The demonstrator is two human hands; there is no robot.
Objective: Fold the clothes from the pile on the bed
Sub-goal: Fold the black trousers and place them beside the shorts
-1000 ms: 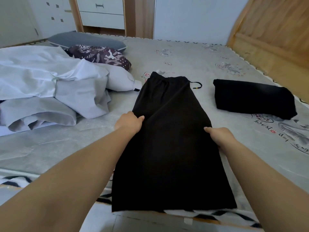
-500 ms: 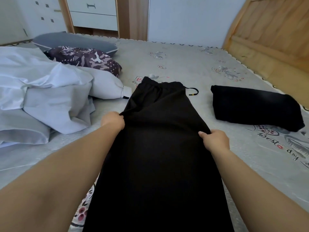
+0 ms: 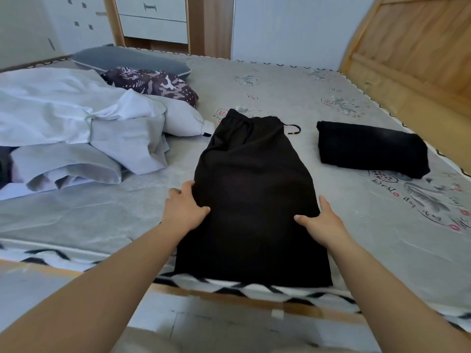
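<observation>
- Since the earlier frame, both hands have released their pinch on the long black soft-fabric garment (image 3: 252, 197) and slid nearer its hem.
- Garment: lies flat lengthwise on the grey printed bed (image 3: 331, 98); judged light, limp, non-slippery. Grip both side edges.
- Left hand (image 3: 184, 208) and right hand (image 3: 322, 221): fingers spread wide, pressing the side edges.
</observation>
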